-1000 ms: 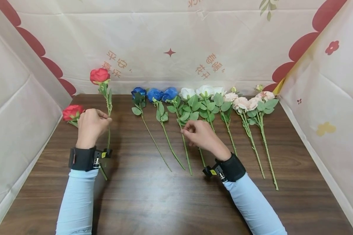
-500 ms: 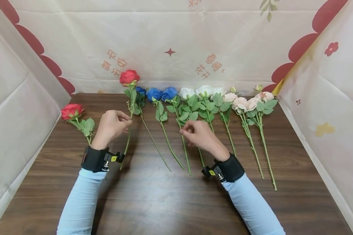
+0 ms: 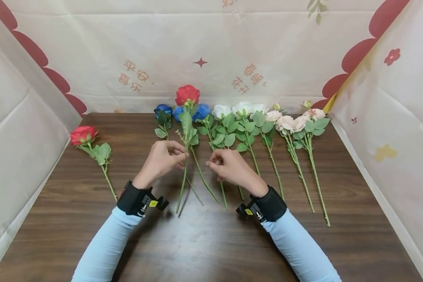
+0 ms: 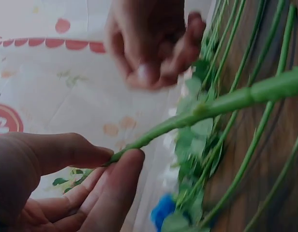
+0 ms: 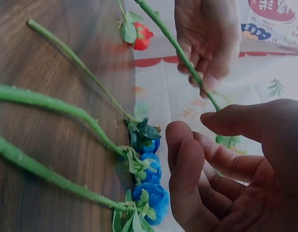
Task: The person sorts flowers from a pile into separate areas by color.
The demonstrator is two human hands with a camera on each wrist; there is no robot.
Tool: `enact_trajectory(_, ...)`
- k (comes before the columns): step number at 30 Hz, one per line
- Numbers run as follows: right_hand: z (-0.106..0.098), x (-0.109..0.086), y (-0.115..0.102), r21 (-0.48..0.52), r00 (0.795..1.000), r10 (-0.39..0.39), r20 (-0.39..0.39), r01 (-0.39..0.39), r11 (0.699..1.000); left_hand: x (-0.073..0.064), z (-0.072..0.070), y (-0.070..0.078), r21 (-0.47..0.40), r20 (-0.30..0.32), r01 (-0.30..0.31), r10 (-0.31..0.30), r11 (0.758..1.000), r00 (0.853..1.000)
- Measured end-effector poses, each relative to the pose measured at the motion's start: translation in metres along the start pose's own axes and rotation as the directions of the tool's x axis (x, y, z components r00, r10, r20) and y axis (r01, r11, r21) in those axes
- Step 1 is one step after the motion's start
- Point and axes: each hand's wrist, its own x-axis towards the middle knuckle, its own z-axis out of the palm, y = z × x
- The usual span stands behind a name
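My left hand (image 3: 162, 160) pinches the green stem of a red rose (image 3: 187, 95) between thumb and fingertips. The rose stands upright, its bloom overlapping the blue roses behind it. In the left wrist view, the stem (image 4: 187, 117) runs from the pinch toward the camera. My right hand (image 3: 234, 166) is close by on the right, fingers loosely bent and holding nothing. A gap shows between its thumb (image 5: 231, 119) and forefinger in the right wrist view. Below the hands lie blue roses (image 3: 201, 112) with long thin stems.
Another red rose (image 3: 84, 135) lies at the left of the brown wooden table (image 3: 204, 250). White roses (image 3: 243, 107) and pale pink roses (image 3: 286, 123) lie in a row to the right. Printed cloth (image 3: 162, 43) hangs behind and at both sides.
My left hand has carried the red rose rightward, from near the other red rose to over the blue roses. My right hand has stayed almost in place.
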Motion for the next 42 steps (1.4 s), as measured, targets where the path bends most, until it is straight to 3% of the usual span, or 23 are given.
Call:
enact_trajectory(6, 0.005, 0.001, -0.004, 0.069, 0.996, -0.030, 0.088, 0.024, 0.997, -0.004, 0.018, 0.004, -0.121, 0.024, -0.056, 0.059, 0.991, 0.998)
enact_trajectory(10, 0.008, 0.000, -0.007, 0.147, 0.990, -0.030, 0.140, 0.009, 0.989, -0.006, 0.026, 0.007, -0.150, 0.023, -0.110, 0.115, 0.983, 0.993)
enact_trajectory(17, 0.012, -0.001, -0.013, 0.254, 0.988, -0.041, 0.147, 0.002, 0.967, -0.009, 0.033, 0.011, -0.166, -0.011, -0.192, 0.193, 0.967, 0.981)
enact_trajectory(24, 0.012, -0.005, -0.021, 0.386, 0.988, 0.061, 0.145, -0.113, 0.915, -0.009, 0.033, 0.012, -0.245, -0.017, -0.188, 0.190, 0.951, 0.982)
enact_trajectory(29, 0.013, -0.007, -0.027, 0.377, 0.991, 0.053, 0.120, -0.094, 0.922, -0.017, 0.031, 0.028, -0.262, 0.005, -0.160, 0.167, 0.952, 0.986)
enact_trajectory(32, 0.014, -0.009, -0.031, 0.362, 0.994, 0.051, 0.102, -0.085, 0.928, -0.016, 0.030, 0.027, -0.269, 0.005, -0.159, 0.167, 0.950, 0.986)
enact_trajectory(39, 0.016, -0.011, -0.030, 0.359, 0.997, 0.049, 0.067, -0.070, 0.931, -0.007, 0.031, 0.009, -0.235, -0.014, -0.194, 0.197, 0.952, 0.980)
enact_trajectory(40, 0.016, -0.011, -0.029, 0.362, 0.997, 0.048, 0.064, -0.068, 0.930, -0.006, 0.029, 0.008, -0.211, -0.020, -0.203, 0.204, 0.956, 0.979)
enact_trajectory(42, 0.017, -0.010, -0.027, 0.364, 0.997, 0.050, 0.058, -0.068, 0.929, -0.002, 0.023, 0.003, -0.056, -0.059, -0.242, 0.239, 0.969, 0.969)
